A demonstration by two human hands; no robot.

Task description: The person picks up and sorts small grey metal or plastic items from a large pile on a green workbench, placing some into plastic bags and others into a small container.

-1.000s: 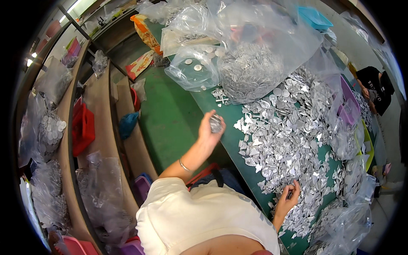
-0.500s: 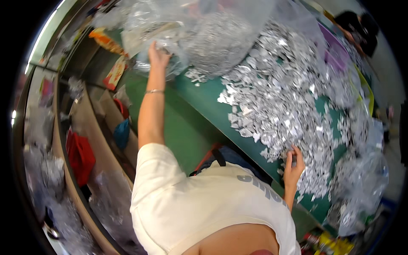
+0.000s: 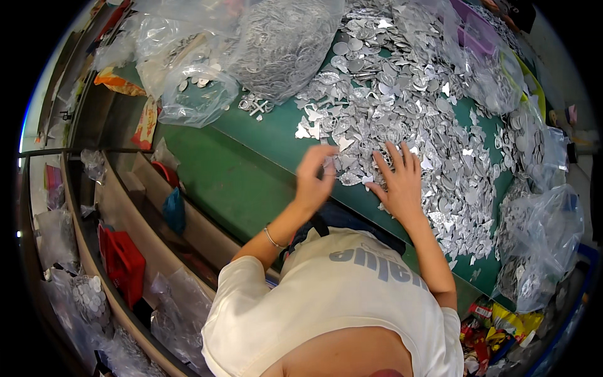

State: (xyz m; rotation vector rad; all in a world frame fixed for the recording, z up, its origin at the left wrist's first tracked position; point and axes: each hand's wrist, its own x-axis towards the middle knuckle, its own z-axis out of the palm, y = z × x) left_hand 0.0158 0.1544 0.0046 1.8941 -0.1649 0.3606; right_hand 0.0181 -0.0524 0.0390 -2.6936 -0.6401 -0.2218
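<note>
A wide heap of small silver metal pieces (image 3: 414, 107) covers the green table (image 3: 276, 135). My right hand (image 3: 397, 179) lies flat on the near edge of the heap with its fingers spread. My left hand (image 3: 316, 176) hovers at the heap's near left edge, fingers curled and pinching among the pieces; whether it holds one I cannot tell. A thin bracelet sits on my left wrist.
Clear plastic bags (image 3: 198, 94) of metal parts stand at the far left of the table, a larger full bag (image 3: 282, 38) behind them, more bags (image 3: 540, 245) at the right. Shelves with a red box (image 3: 122, 261) and bagged parts run along my left.
My left hand came back from the clear bag at the far left to the near edge of the heap. My right hand moved up onto the heap and spread flat.
</note>
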